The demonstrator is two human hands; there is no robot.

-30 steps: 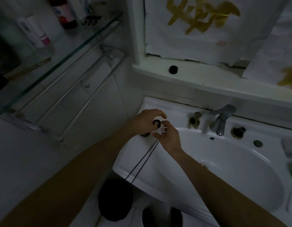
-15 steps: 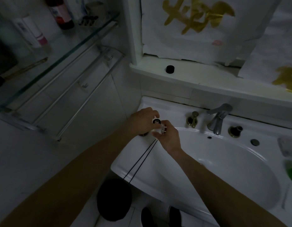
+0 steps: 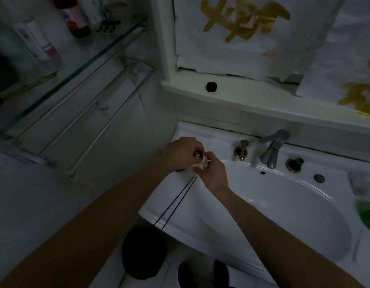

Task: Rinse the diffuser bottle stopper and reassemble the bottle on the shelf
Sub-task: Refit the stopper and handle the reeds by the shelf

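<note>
Left hand (image 3: 183, 151) curled round dark-necked bottle (image 3: 197, 154) over sink (image 3: 283, 215) corner; right hand (image 3: 214, 173) pinches clear stopper (image 3: 201, 164); 2 black reeds (image 3: 175, 202) hang below.

Between the earlier views and now, the left hand (image 3: 181, 153) closes further over the bottle's dark neck (image 3: 197, 153), so less of the neck shows than a second ago. The right hand (image 3: 213, 173) sits pressed closer against the left, with the clear bottle (image 3: 198, 165) more hidden between them.
</note>
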